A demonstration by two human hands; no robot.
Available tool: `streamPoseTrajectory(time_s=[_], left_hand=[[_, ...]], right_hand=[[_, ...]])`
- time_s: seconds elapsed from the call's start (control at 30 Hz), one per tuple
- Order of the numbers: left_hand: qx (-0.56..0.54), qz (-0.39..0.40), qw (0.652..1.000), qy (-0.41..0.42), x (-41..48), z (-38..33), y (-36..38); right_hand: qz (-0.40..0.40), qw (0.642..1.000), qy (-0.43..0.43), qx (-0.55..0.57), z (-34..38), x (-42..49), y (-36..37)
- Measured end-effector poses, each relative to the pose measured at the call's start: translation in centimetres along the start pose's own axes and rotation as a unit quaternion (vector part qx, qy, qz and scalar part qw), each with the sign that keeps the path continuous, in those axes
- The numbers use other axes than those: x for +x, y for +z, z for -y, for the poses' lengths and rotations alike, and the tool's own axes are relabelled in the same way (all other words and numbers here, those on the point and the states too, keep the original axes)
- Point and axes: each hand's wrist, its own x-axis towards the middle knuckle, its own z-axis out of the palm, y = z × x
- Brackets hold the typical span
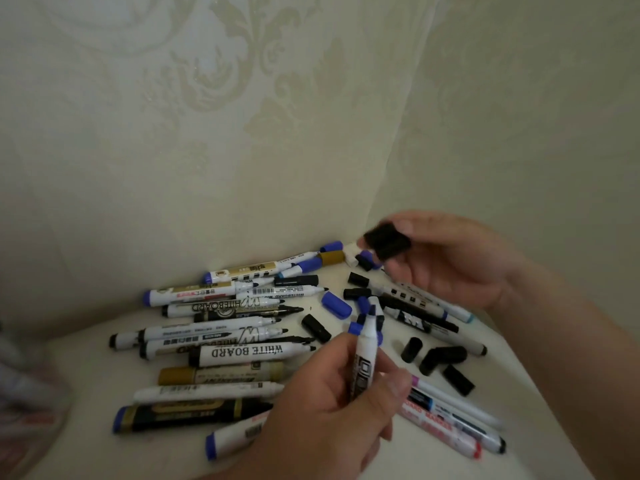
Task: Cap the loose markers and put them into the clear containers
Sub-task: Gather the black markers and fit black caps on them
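Cream wallpaper (242, 98) bears a pale gold damask leaf pattern. The marker (366, 355) in the left hand (329, 407) is white with black print and a blue tip; the cap (388, 244) in the right hand (450, 261) is black.

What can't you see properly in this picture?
Head view:
The containers: not in the frame.
The cap in the right hand: motion-blurred, shape unclear.
The marker in the left hand: label partly covered by that hand.
The pale thing at the left edge: blurred and cut off.
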Motion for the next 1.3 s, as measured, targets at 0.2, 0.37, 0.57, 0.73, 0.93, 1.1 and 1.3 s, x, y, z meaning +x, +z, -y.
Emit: streamPoseTrajectory(time_s=[0.2,0.37,0.57,0.73,0.93,1.1,1.3], left_hand=[[0.017,-0.048,0.996,0.070,-0.1,0.7,0.3],[-0.017,-0.063,0.987,0.146,0.1,1.1,0.5],[0.016,-0.090,0.988,0.126,0.2,1.0,0.6],[0.082,-0.119,0.980,0.138,0.3,1.1,0.2],[0.065,-0.110,0.984,0.128,0.5,1.4,-0.1],[0.050,-0.104,0.986,0.124,0.5,1.3,0.2],[0.071,-0.112,0.984,0.119,0.4,1.3,0.1]], right_hand=[[0.113,0.990,0.045,0.078,-3.4,-4.8,-0.1],[0.103,0.987,0.077,0.096,-5.3,-6.2,0.3],[0.113,0.987,0.089,0.077,-5.7,-6.4,0.8],[0.120,0.984,0.101,0.084,-5.6,-6.1,0.4],[0.134,0.981,0.112,0.087,-5.1,-6.5,0.2],[0.081,0.991,0.104,0.030,-4.8,-7.1,0.0],[-0.013,0.991,0.033,-0.129,-4.6,-7.1,1.8]])
